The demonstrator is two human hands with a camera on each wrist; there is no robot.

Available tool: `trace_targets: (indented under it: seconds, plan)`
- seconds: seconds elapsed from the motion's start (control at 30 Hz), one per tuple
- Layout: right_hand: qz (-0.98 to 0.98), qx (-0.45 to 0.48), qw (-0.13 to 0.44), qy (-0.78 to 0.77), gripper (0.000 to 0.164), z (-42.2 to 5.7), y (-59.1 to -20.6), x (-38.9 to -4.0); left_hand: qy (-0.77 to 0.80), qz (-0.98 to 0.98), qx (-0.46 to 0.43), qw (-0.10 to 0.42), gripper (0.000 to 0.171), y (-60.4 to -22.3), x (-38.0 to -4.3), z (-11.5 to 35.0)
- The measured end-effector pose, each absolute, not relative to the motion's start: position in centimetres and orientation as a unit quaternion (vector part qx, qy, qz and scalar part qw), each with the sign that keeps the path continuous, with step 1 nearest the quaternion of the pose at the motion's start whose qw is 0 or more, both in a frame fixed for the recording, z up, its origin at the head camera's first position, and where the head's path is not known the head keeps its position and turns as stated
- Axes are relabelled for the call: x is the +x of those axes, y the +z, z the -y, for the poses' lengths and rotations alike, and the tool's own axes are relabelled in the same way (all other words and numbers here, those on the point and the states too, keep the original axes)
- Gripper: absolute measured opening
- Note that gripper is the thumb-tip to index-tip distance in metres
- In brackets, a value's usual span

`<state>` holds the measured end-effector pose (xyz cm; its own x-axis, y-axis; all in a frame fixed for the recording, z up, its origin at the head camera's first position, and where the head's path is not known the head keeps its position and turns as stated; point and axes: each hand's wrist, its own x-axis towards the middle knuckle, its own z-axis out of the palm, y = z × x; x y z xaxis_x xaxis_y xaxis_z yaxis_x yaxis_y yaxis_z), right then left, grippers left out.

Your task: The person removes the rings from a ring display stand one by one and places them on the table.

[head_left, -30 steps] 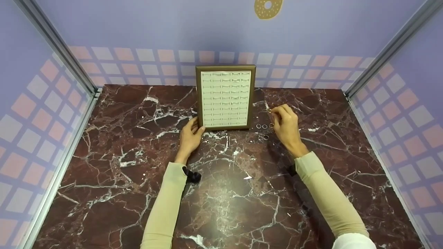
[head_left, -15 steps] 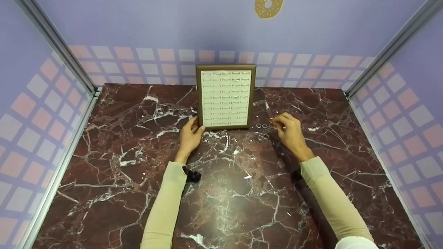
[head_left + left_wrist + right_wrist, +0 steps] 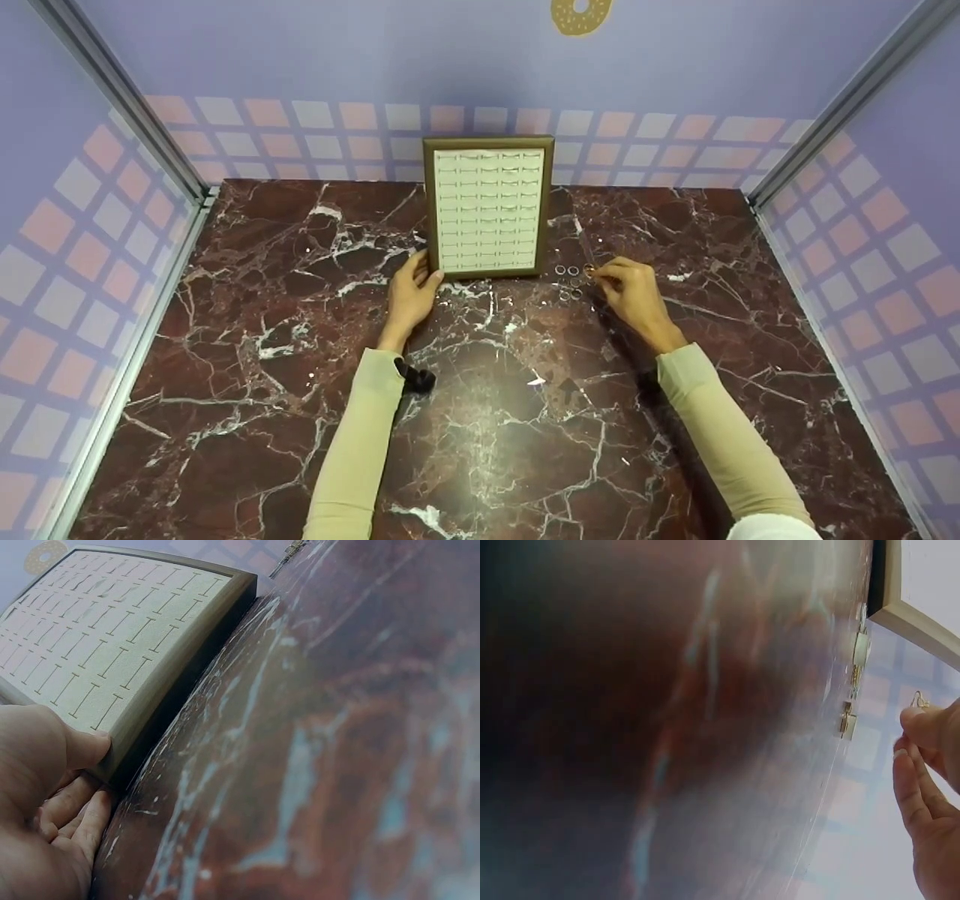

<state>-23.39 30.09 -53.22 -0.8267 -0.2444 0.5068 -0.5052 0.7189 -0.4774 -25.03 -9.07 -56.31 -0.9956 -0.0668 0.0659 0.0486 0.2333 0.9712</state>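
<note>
A ring display board (image 3: 489, 210) stands upright in a brown frame, its pale pad cut with rows of slots. My left hand (image 3: 412, 291) grips the frame's lower left corner. In the left wrist view, the thumb of that hand (image 3: 52, 787) lies on the front and its fingers reach under the edge. My right hand (image 3: 631, 291), right of the board, pinches a gold-coloured ring (image 3: 919, 699) between thumb and fingertips. Beside these fingertips lie several loose rings, among them a silver one (image 3: 560, 270) and another silver ring (image 3: 565, 296).
The dark red marble-patterned table (image 3: 480, 450) carries everything. Behind it rises a lilac wall (image 3: 300, 60) with pink and white squares, and side walls flank the table. In the right wrist view, gold-toned rings (image 3: 847, 722) sit on the table near the board's corner.
My right hand has moved down in the head view, toward the body and slightly right, bringing the pinched ring nearer the loose rings. The left hand and board have kept their place.
</note>
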Motion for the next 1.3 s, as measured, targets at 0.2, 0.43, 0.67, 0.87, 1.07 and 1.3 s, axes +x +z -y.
trace_targets:
  seconds: [0.2, 0.43, 0.67, 0.87, 1.07, 1.3]
  plan:
    - [0.912, 0.231, 0.162, 0.297, 0.012, -30.5, -53.4, -23.2, -0.62, 0.783, 0.01, 0.043, 0.054, -56.4, -24.9, 9.3]
    - [0.921, 0.258, 0.101, 0.273, 0.018, -30.0, -53.4, -23.7, -0.622, 0.781, 0.018, 0.042, 0.056, -56.2, -24.5, 10.2]
    - [0.924, 0.261, 0.073, 0.268, 0.022, -30.0, -53.7, -23.8, -0.628, 0.777, 0.007, 0.035, 0.055, -56.0, -24.2, 10.8]
    - [0.926, 0.27, 0.062, 0.256, 0.033, -30.3, -53.8, -24.0, -0.603, 0.797, -0.012, 0.019, 0.054, -55.5, -23.8, 11.7]
    - [0.931, 0.262, 0.057, 0.247, 0.036, -30.7, -53.5, -24.3, -0.556, 0.83, -0.036, 0.003, 0.054, -54.6, -23.4, 13.5]
    - [0.933, 0.242, 0.068, 0.258, 0.022, -31.1, -52.2, -24.5, -0.439, 0.897, -0.058, -0.016, 0.06, -52.4, -22.4, 17.7]
